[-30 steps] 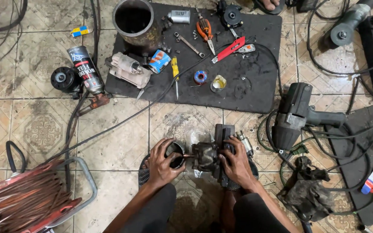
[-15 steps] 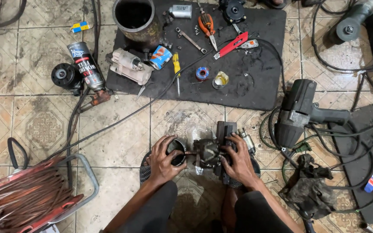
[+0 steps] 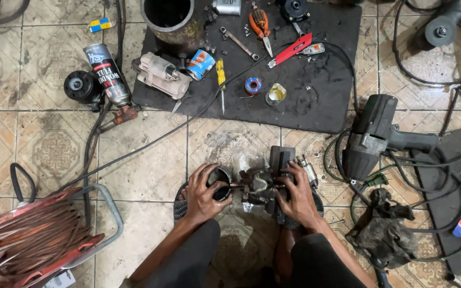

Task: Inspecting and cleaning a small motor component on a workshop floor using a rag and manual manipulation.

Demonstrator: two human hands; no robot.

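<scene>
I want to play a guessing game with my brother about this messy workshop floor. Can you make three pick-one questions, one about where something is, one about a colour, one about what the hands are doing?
1. Where does the small yellow screwdriver lie?
A. on the black mat
B. inside the red cable reel
C. under the power tool

2. What colour are the pliers' handles?
A. green
B. orange
C. white

3. What are the two hands doing?
A. resting flat on the tiles
B. both holding the motor part
C. holding the spray can

Answers:
1 A: the yellow screwdriver lies on the black mat.
2 B: the pliers have orange handles.
3 B: the left hand cups the round end and the right hand grips the body of the motor part.
</scene>
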